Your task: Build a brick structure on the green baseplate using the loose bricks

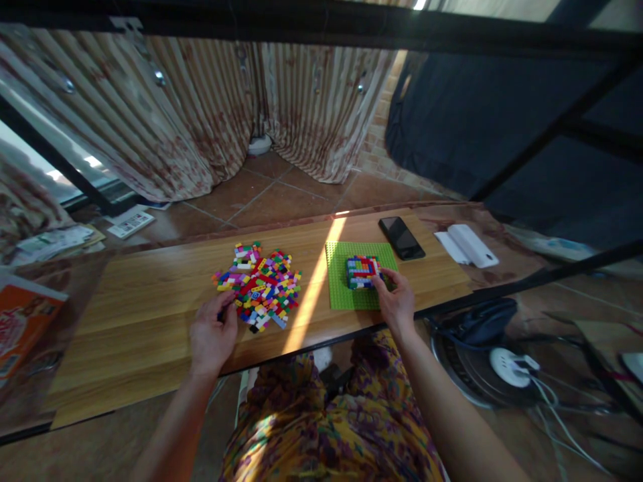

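Note:
A small block built of colourful toy bricks [360,273] stands on a green baseplate [340,298]. My right hand [396,298] is at the block's right side, thumb and fingers closed against its edge. Left of the baseplate lies a loose pile of toy bricks [266,284] in many colours. My left hand [215,328] is at the pile's near left edge, its fingers curled and drawn together. Whatever may be between those fingertips is hidden or too small to name.
A black phone [402,237] lies beyond the baseplate's right corner on the wooden table [145,314]. Farther right is a white object [467,246]. A dark metal bar [321,20] crosses above. A power strip [510,367] with cables sits low at right; an orange box [25,325] is far left.

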{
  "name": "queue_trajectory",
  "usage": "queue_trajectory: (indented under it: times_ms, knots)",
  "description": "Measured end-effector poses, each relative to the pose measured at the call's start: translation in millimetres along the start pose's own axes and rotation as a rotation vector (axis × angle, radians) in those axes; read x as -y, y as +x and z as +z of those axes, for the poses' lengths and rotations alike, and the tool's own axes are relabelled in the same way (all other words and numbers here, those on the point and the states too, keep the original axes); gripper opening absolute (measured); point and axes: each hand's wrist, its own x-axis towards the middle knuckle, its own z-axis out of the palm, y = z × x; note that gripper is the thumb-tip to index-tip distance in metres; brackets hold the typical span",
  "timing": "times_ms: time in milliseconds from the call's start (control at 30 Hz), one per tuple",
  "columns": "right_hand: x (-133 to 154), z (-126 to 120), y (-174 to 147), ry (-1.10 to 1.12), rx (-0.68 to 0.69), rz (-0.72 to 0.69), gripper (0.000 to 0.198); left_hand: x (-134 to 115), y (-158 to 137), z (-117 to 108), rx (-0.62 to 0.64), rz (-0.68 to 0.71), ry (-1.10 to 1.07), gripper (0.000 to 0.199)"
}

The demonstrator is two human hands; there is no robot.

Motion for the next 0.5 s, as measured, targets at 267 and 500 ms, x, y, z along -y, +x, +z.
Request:
queue_trajectory:
  times_ms: [267,500]
  knots:
    - [-5,1,1,-0.006,0.056,-0.013,0.047,-4,0,-1,-0.002,-0.010,-0.010,0.027]
    - [14,-12,-7,-0.107,-0.072,-0.138,0.043,-8,-2,-3,0.007,-0.015,-0.015,0.025]
